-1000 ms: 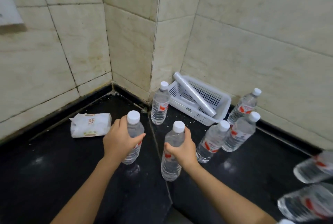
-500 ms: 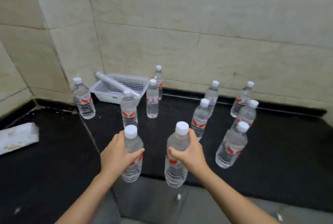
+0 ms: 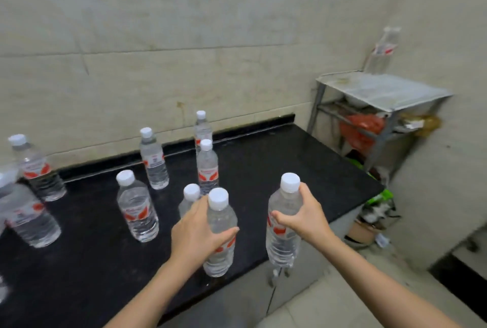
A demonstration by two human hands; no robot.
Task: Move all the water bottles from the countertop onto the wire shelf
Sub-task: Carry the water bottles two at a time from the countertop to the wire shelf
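A black countertop (image 3: 276,159) runs along the tiled wall, carrying upright water bottles: two at 9 o'clock (image 3: 39,169), one centre-left (image 3: 137,211), one at 11 (image 3: 154,161), two at 12 (image 3: 208,166). At 2 o'clock stands a wire shelf (image 3: 382,90) with one bottle (image 3: 382,50) on top.

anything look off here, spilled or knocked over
Nothing spilled or tipped: the bottles on the countertop stand upright with caps on. The left hand and right hand each hold a bottle upright. One bottle already stands on the wire shelf.
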